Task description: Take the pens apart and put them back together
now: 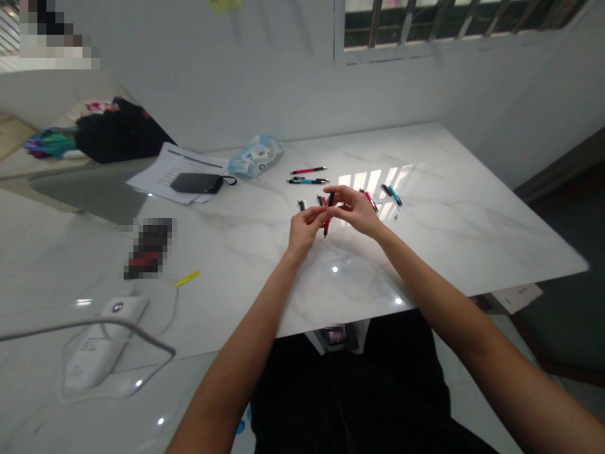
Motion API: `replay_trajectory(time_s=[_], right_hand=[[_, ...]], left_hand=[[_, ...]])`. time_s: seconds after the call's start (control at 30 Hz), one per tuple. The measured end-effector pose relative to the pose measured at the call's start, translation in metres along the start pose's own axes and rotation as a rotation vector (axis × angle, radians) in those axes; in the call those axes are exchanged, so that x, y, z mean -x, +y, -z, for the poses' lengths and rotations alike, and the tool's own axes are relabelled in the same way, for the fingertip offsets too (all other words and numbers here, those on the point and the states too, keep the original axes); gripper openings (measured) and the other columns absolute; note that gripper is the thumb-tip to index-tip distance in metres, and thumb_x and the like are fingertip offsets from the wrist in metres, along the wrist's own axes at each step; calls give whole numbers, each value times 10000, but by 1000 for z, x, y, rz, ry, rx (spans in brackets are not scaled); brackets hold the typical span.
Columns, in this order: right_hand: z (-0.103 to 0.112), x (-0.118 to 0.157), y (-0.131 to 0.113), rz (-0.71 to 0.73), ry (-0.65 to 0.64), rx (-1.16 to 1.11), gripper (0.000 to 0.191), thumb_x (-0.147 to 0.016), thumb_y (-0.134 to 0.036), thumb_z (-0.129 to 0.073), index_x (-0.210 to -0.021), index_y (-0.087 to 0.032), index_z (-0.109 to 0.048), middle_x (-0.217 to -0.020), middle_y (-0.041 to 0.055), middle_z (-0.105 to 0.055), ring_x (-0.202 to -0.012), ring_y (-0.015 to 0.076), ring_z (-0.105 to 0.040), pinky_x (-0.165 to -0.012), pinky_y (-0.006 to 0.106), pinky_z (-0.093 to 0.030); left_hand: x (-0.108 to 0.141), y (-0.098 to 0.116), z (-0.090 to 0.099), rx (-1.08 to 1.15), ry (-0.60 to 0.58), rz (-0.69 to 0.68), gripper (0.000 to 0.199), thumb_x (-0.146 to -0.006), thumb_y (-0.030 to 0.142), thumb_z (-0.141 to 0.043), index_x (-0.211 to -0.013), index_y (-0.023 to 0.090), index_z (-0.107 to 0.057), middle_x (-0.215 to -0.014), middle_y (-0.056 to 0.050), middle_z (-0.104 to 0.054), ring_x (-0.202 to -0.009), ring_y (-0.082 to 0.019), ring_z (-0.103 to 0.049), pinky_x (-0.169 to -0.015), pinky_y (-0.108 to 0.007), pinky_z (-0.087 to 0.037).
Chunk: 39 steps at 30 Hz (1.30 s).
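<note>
My left hand (304, 231) and my right hand (357, 211) meet over the marble-patterned table (246, 252). Between their fingertips is a red and black pen (326, 226), its black part upward and its tip pointing down. Both hands pinch it. Behind the hands lie a red pen (309, 170) and a blue and black pen (307, 181). Other pen pieces lie around my fingers, partly covered by them. To the right are a red pen piece (371, 202) and a blue piece (395, 196) beside a black one.
Papers (161, 170) with a black pouch (196, 183) lie at the back left, beside a blue and white packet (258, 156). A white power strip (104, 343) and cable are at the near left. A barred window is above.
</note>
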State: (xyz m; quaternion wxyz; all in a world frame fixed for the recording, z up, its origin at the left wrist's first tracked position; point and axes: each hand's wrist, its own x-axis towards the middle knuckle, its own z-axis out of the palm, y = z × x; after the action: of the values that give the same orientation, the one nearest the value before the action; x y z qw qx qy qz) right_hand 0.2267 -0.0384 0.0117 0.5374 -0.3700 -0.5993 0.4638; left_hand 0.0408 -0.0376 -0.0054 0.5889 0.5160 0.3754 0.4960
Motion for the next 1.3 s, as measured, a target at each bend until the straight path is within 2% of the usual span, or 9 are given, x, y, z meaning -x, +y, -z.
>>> replay_trajectory(time_s=[0.1, 0.27, 0.4, 0.67, 0.8, 0.9, 1.07, 1.17, 1.3], right_hand=[[1, 0, 0, -2, -2, -8, 534, -829, -478, -898, -1286, -244, -751, -986, 32, -776, -927, 211, -732, -823, 336, -623], [3, 0, 0, 4, -18, -12, 567, -829, -477, -904, -1329, -265, -740, -1134, 66, -805, -1089, 252, -755, -904, 367, -631], [2, 0, 0, -10, -10, -25, 551, -822, -473, -900, -1303, -252, -746, -1045, 48, -800, -1014, 234, -760, -870, 349, -632], [2, 0, 2, 7, -15, -46, 526, -842, -455, -867, -1306, -245, -739, -1065, 53, -810, -1026, 235, -769, -881, 355, -640], [1, 0, 2, 9, -9, -15, 540, -834, -469, -882, -1308, -256, -737, -1139, 60, -806, -1112, 247, -761, -924, 363, -640], [1, 0, 2, 16, -15, -9, 513, -862, -474, -861, -1308, -252, -736, -1076, 49, -806, -1028, 227, -765, -905, 361, -639], [1, 0, 1, 21, 5, -3, 548, -833, -468, -898, -1309, -252, -732, -1134, 58, -807, -1095, 236, -762, -908, 347, -638], [0, 1, -1, 11, 20, 12, 531, -842, -476, -876, -1297, -240, -735, -1082, 54, -809, -1031, 231, -769, -901, 366, -646], [0, 1, -4, 20, 28, 15, 540, -843, -478, -870, -1314, -255, -727, -1150, 69, -809, -1132, 253, -759, -931, 384, -649]], left_hand=[[1, 1, -1, 19, -7, 1, 498, -719, 545, -993, -1017, 173, -851, -995, -84, -850, -905, -198, -771, -863, -327, -615], [2, 3, -2, 17, -6, 6, 498, -728, 553, -985, -1019, 175, -839, -958, -68, -838, -871, -182, -758, -875, -338, -620], [1, 1, -2, 23, -20, 10, 515, -714, 545, -994, -1025, 169, -831, -975, -75, -841, -885, -191, -763, -869, -338, -621], [-3, -5, -1, 64, -23, -19, 494, -691, 516, -1016, -998, 178, -827, -973, -64, -849, -903, -196, -780, -877, -334, -618], [-3, -7, -1, 51, -32, -19, 477, -714, 523, -1005, -997, 183, -827, -936, -57, -842, -871, -189, -775, -855, -331, -617], [-3, -7, 0, 44, -34, -13, 481, -711, 524, -1005, -996, 183, -822, -940, -60, -842, -865, -189, -772, -841, -331, -618], [-2, -6, 0, 43, -38, -9, 492, -717, 535, -1000, -1005, 179, -821, -936, -58, -839, -853, -180, -765, -848, -329, -617], [-1, -5, -1, 48, -38, -8, 485, -722, 526, -1000, -1008, 177, -822, -948, -62, -840, -867, -184, -768, -860, -337, -620], [0, -3, -1, 43, -38, -12, 469, -747, 515, -985, -1025, 175, -820, -973, -75, -843, -904, -197, -777, -871, -343, -621]])
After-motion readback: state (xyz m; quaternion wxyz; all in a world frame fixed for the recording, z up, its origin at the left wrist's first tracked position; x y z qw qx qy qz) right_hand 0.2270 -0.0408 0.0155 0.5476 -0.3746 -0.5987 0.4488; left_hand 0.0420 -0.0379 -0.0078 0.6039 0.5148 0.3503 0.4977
